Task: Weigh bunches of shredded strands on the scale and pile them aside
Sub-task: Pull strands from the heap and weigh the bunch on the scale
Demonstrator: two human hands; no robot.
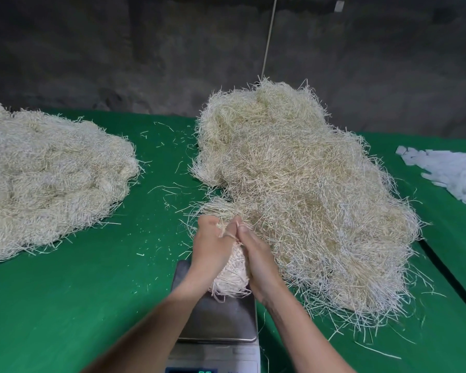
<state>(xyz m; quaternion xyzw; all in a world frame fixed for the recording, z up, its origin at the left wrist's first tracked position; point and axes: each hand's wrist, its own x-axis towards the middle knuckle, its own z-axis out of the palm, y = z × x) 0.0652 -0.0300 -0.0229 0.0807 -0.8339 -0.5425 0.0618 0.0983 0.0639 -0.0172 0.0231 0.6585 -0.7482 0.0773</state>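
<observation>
Both hands meet over the near table, pressed together around one bunch [231, 274] of pale shredded strands. Left hand [212, 247]: fingers curled over the far end of the bunch, gripping it. Right hand [256, 255]: cups the other side, fingers wrapped round it, a few strands looped across the fingertips of both. The bunch sits between the palms, and its loose lower ends hang down over the steel platter of the scale [218, 320], which lies directly beneath the wrists. Cannot tell whether those ends touch the platter. The scale's display [191, 370] is at the bottom edge between the forearms, its digits cut off. Just ahead and to the right of the right hand spreads the big heap [293, 179] of strands, its edge touching the fingertips. Well off to the left of the left hand lies a second heap [51, 179]. Stray bits litter the green cloth [92, 292] between them. Far right, beyond the big heap, is a scatter of white paper slips [455, 175]. A thin cord [269, 36] hangs down onto the big heap's far end.
</observation>
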